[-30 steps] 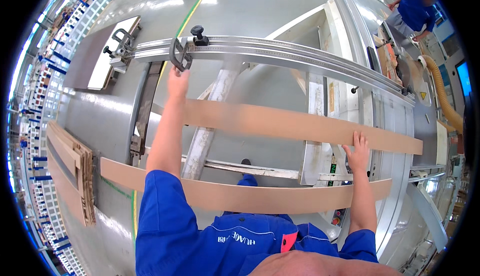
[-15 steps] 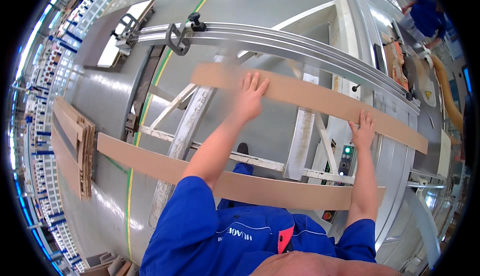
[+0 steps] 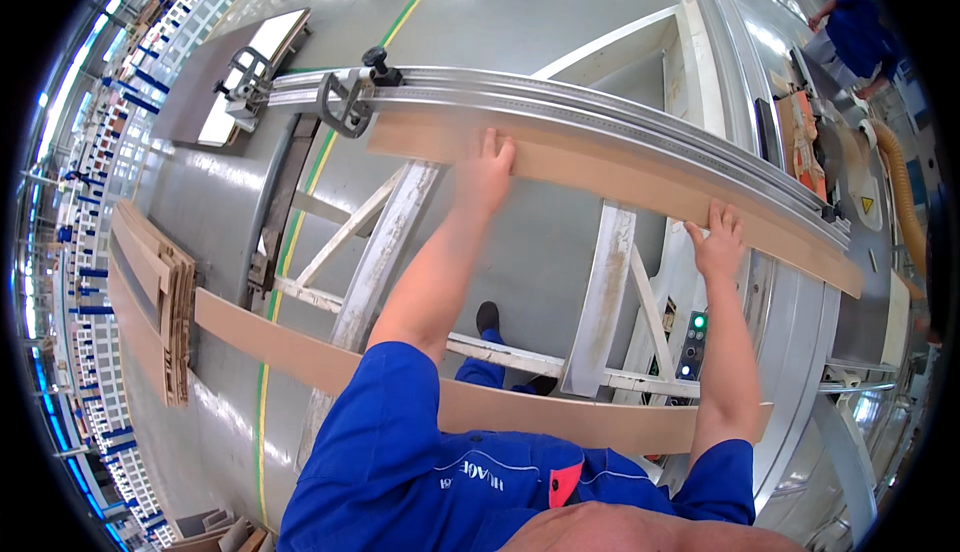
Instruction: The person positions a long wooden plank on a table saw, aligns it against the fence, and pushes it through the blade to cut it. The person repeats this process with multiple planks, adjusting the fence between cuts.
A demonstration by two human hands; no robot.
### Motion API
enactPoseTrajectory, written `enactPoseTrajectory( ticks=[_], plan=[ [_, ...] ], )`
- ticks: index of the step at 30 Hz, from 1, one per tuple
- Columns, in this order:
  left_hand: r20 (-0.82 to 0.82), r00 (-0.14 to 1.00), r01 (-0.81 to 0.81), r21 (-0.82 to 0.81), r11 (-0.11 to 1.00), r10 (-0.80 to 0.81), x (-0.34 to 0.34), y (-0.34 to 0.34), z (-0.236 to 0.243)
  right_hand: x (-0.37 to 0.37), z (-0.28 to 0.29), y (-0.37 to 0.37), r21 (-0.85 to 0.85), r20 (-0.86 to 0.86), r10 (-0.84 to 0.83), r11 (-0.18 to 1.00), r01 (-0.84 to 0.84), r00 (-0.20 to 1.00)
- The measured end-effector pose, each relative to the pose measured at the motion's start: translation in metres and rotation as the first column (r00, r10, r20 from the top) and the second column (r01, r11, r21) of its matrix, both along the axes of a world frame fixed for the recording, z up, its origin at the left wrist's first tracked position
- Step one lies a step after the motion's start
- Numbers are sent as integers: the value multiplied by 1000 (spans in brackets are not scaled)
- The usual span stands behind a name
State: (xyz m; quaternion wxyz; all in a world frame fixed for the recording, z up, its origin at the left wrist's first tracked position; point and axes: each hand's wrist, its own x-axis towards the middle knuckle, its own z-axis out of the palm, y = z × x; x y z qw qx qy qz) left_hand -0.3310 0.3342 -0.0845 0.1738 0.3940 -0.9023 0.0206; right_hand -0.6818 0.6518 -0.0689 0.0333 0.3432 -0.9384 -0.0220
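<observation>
A long, flat tan board strip (image 3: 600, 172) lies across the machine's supports, its far edge up against or just under the metal fence rail (image 3: 560, 100). My left hand (image 3: 488, 174) rests on the strip left of its middle, fingers stretched forward over the near edge. Toward the right end, my right hand (image 3: 719, 244) lies on the same strip with fingers spread and thumb apart. Neither hand wraps round the board. A second tan strip (image 3: 570, 422) runs crosswise close to my body, partly hidden behind my arms.
Black-knobbed stops (image 3: 345, 102) sit on the rail's left part. White frame beams (image 3: 600, 302) stand below the board. Stacked boards (image 3: 155, 292) are at the left, more panels (image 3: 225, 82) at the far left. A control panel (image 3: 692, 347) shows by my right forearm. Another person (image 3: 855, 37) stands far right.
Both hands have moved forward with the tan strip, closing the gap between it and the fence rail. My feet show more beneath the frame now.
</observation>
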Motion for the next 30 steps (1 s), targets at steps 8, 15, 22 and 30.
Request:
enactPoseTrajectory(
  ticks=[8, 15, 22, 30],
  plan=[
    [148, 989, 27, -95, 995, -12, 17, -8, 18, 24, 4, -19, -39, -36, 27, 999, -28, 999],
    [205, 979, 38, -151, 988, -7, 22, -25, -3, 9, 17, -3, -129, -25, 84, 988, -87, 996],
    [392, 919, -65, 26, 998, 50, 1, -13, 32, -34, 23, 10, -109, -22, 174, 978, -175, 985],
    [303, 926, 188, 147, 971, -225, -134, 51, 106, -33, 39, 1, -80, 66, 174, 982, -169, 982]
  ],
)
